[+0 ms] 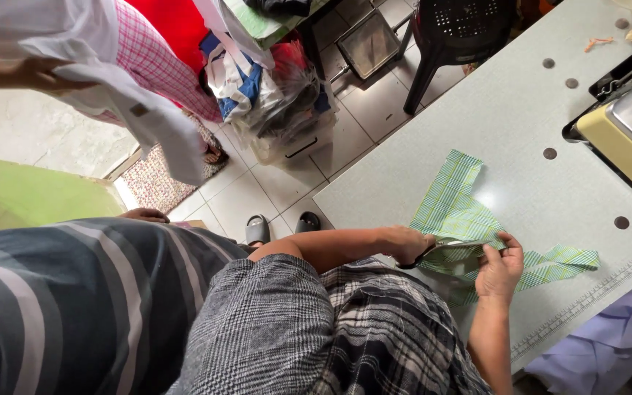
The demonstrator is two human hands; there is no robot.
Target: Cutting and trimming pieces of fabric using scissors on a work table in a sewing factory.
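A green-and-white checked fabric piece (451,201) lies on the pale grey table (491,110), and a narrow strip of it (561,262) runs off to the right. My left hand (404,243) grips black-handled scissors (455,247) whose blades lie across the fabric near the table's edge. My right hand (500,269) pinches the fabric just beside the blades. My striped shirt and plaid shorts fill the lower left.
A sewing machine (627,135) stands at the table's right. Another person's arm (9,73) holds white cloth at the upper left. A hand (144,214) rests by my shirt. Bags of cloth (279,95), a black chair (455,36) and slippers (257,230) are on the tiled floor.
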